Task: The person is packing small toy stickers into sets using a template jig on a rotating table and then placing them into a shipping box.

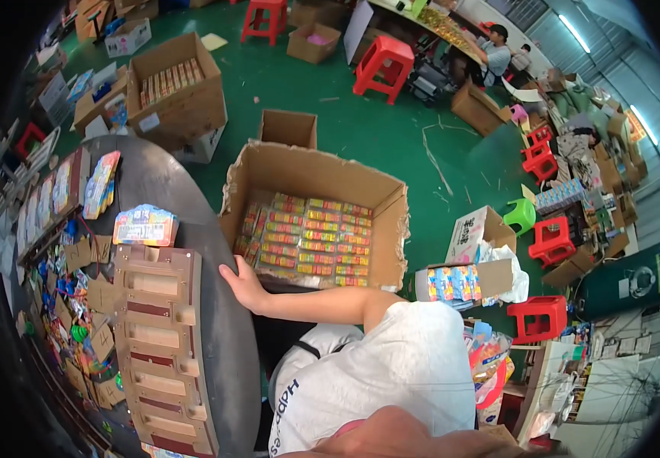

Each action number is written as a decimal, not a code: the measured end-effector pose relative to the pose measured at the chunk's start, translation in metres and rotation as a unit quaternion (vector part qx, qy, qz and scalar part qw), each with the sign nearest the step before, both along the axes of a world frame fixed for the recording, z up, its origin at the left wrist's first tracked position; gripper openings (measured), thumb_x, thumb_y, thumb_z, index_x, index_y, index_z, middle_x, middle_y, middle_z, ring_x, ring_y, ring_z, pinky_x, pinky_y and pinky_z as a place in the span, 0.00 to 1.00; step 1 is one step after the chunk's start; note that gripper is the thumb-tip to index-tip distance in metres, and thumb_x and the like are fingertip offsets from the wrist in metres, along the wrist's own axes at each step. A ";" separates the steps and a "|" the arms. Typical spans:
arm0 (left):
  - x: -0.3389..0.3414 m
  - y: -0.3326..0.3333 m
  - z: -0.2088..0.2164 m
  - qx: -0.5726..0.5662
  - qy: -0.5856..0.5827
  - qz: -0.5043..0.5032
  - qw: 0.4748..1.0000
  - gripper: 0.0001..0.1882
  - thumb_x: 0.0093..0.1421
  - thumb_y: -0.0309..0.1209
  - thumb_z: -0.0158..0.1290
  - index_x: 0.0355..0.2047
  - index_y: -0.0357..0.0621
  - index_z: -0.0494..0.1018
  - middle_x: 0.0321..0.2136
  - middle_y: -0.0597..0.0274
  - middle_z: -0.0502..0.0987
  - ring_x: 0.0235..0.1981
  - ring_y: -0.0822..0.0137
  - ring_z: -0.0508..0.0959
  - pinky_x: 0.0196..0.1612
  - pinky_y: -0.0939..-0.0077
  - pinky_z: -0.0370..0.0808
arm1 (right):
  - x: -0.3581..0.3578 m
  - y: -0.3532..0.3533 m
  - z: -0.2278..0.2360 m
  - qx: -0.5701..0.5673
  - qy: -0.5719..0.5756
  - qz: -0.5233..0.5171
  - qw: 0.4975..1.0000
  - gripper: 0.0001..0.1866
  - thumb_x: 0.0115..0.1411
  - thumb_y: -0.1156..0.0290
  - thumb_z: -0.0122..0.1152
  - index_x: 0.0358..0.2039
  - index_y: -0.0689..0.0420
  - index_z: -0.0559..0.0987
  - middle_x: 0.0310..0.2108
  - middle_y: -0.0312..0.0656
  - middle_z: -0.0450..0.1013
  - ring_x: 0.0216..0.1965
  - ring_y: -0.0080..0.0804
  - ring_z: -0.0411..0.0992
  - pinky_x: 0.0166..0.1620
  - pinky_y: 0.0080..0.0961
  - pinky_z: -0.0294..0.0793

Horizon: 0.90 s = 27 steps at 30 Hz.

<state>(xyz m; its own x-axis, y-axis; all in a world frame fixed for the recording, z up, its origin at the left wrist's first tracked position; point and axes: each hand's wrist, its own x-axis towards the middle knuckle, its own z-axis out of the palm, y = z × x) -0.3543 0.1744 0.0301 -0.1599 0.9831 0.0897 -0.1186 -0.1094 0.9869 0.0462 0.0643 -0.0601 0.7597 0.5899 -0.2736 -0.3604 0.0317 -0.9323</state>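
My right hand [247,287] rests at the edge of a dark grey curved table [227,359], its visible fingers apart and nothing seen in them. My right arm reaches across from a white sleeve. Beside that hand, on the table, lies a long brown fixture [158,340] with a row of recessed, light wooden slots. A colourful printed card pack [145,226] lies at its far end. Just past my forearm stands a large open cardboard box [318,168] holding rows of small red, yellow and green packs [311,237]. My left hand is out of view.
Loose colourful pieces and brown cards [78,328] lie left of the fixture. Another carton [173,99] with packed rows stands at far left. A small carton [288,128] is behind the large box. Red stools [385,67] stand on the green floor. People sit at a far bench.
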 end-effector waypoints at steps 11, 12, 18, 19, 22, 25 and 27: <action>-0.138 0.049 0.063 0.138 0.390 -0.029 0.910 0.27 0.71 0.39 0.43 0.63 0.34 0.57 0.61 0.45 0.66 0.52 0.52 0.75 0.56 0.62 0.74 | -0.037 -0.034 0.015 0.025 -0.014 0.054 0.998 0.21 0.69 0.63 0.54 0.56 0.61 0.64 0.47 0.42 0.71 0.48 0.27 0.69 0.52 0.26 0.71; -0.139 0.027 0.083 0.151 0.427 -0.029 0.891 0.27 0.71 0.38 0.43 0.63 0.34 0.57 0.61 0.45 0.65 0.52 0.52 0.75 0.56 0.62 0.74 | -0.025 -0.041 0.022 0.029 0.001 0.069 0.997 0.21 0.69 0.63 0.54 0.56 0.61 0.64 0.47 0.42 0.71 0.48 0.27 0.69 0.52 0.26 0.71; 0.072 -0.061 0.113 0.088 0.033 -0.606 0.790 0.16 0.58 0.35 0.61 0.38 0.33 0.72 0.33 0.48 0.80 0.27 0.55 0.79 0.29 0.60 0.75 | 0.196 -0.053 -0.027 -0.057 0.091 0.433 0.895 0.16 0.70 0.65 0.46 0.45 0.62 0.78 0.29 0.48 0.81 0.25 0.31 0.81 0.31 0.22 0.81; 0.115 -0.092 0.107 0.079 -0.025 -0.527 0.846 0.13 0.62 0.34 0.57 0.35 0.34 0.72 0.32 0.48 0.79 0.29 0.55 0.79 0.31 0.62 0.75 | 0.228 -0.049 -0.062 -0.121 -0.004 0.276 0.953 0.16 0.69 0.65 0.47 0.41 0.63 0.80 0.30 0.47 0.81 0.27 0.28 0.81 0.30 0.21 0.80; 0.188 -0.102 0.104 -0.001 0.015 -0.545 0.838 0.33 0.64 0.58 0.48 0.42 0.32 0.74 0.32 0.47 0.79 0.29 0.57 0.78 0.30 0.66 0.74 | 0.304 -0.034 -0.184 -0.459 -0.382 0.204 0.776 0.16 0.58 0.59 0.57 0.42 0.52 0.83 0.38 0.57 0.77 0.44 0.61 0.75 0.50 0.46 0.75; 0.222 -0.109 0.097 -0.052 0.034 -0.514 0.856 0.34 0.65 0.58 0.45 0.42 0.32 0.74 0.32 0.46 0.78 0.29 0.58 0.77 0.30 0.68 0.73 | 0.320 -0.032 -0.235 -0.507 -0.444 0.247 0.696 0.17 0.56 0.58 0.59 0.44 0.51 0.84 0.45 0.55 0.77 0.51 0.55 0.73 0.55 0.45 0.72; 0.227 -0.116 0.100 -0.169 0.038 -0.432 0.885 0.44 0.53 0.69 0.54 0.39 0.30 0.77 0.32 0.46 0.79 0.33 0.56 0.79 0.37 0.68 0.75 | 0.316 -0.026 -0.243 -0.537 -0.427 0.307 0.659 0.21 0.53 0.56 0.64 0.45 0.51 0.83 0.50 0.51 0.76 0.57 0.51 0.68 0.60 0.44 0.68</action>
